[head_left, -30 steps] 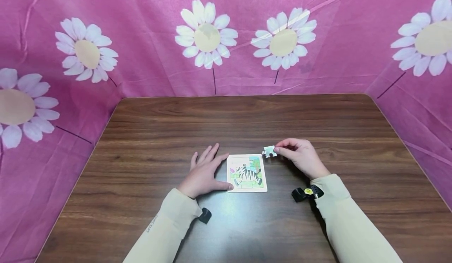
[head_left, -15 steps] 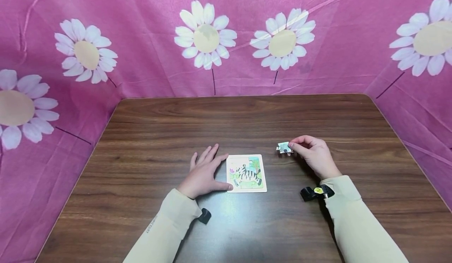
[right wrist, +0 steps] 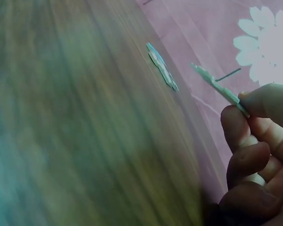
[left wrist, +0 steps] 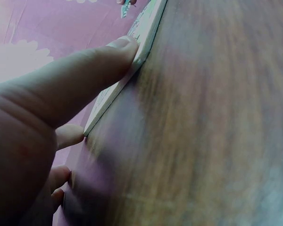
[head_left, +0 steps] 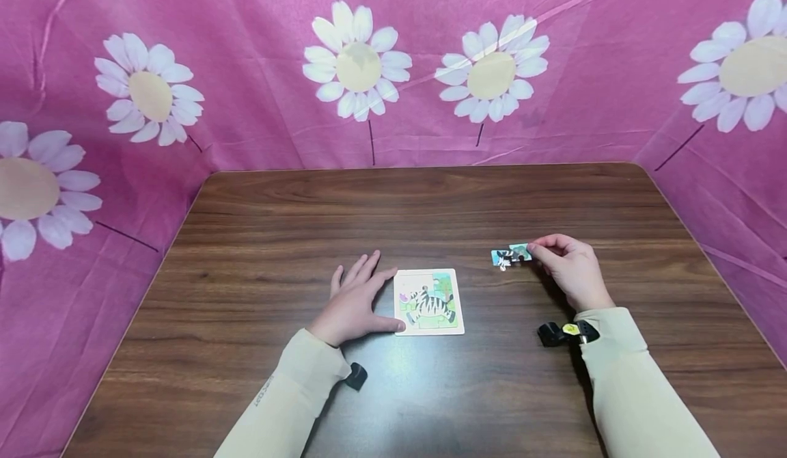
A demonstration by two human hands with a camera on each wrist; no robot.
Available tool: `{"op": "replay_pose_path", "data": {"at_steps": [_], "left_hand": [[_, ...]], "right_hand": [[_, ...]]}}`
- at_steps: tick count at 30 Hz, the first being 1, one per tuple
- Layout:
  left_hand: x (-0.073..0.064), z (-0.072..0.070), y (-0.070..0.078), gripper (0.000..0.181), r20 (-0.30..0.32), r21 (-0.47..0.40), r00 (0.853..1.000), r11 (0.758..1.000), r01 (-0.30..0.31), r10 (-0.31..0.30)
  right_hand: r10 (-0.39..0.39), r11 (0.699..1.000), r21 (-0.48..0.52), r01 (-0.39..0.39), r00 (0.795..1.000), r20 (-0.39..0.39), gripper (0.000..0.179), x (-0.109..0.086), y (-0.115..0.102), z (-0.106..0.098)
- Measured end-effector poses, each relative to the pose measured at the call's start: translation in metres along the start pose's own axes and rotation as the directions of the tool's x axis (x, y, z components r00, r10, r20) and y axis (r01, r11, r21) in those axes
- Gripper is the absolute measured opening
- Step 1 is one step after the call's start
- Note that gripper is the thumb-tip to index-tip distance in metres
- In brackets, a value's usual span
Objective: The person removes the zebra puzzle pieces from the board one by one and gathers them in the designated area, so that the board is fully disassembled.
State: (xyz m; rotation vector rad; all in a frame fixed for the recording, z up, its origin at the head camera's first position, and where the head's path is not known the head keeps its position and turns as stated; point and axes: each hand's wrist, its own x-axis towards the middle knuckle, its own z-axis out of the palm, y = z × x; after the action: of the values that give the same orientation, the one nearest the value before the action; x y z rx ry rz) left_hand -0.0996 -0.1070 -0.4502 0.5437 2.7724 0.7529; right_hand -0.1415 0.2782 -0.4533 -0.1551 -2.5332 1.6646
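A square zebra jigsaw puzzle [head_left: 430, 313] in a pale frame lies flat on the table; its upper left part shows pale, bare backing. My left hand [head_left: 355, 305] has its fingers spread at the puzzle's left side. Its thumb [left wrist: 118, 54] rests on the frame's near left corner, and the index fingertip touches the far left corner. My right hand [head_left: 572, 270] pinches a light green puzzle piece [head_left: 520, 251] between thumb and fingers, raised off the table in the right wrist view. Another puzzle piece [right wrist: 161, 68], with black, white and blue print, lies on the table beside the held one.
The brown wooden table [head_left: 295, 212] has its far edge against a pink cloth [head_left: 258, 89] printed with white daisies. Black wrist cameras sit at both cuffs, close above the table.
My right hand has moved to the right, away from the puzzle, with the pinched piece. The piece on the table, hidden before, shows now. My left hand stays put.
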Motion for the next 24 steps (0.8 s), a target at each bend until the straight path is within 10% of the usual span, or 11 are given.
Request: {"op": "replay_pose_path", "data": {"at_steps": [24], "left_hand": [[0.001,0.0,0.0,0.099,0.007,0.01,1.0,1.0,0.012,-0.012]], "right_hand": [[-0.083,0.931,-0.353,0.088,0.996,0.03,0.029,-0.003,0.009,-0.026]]}}
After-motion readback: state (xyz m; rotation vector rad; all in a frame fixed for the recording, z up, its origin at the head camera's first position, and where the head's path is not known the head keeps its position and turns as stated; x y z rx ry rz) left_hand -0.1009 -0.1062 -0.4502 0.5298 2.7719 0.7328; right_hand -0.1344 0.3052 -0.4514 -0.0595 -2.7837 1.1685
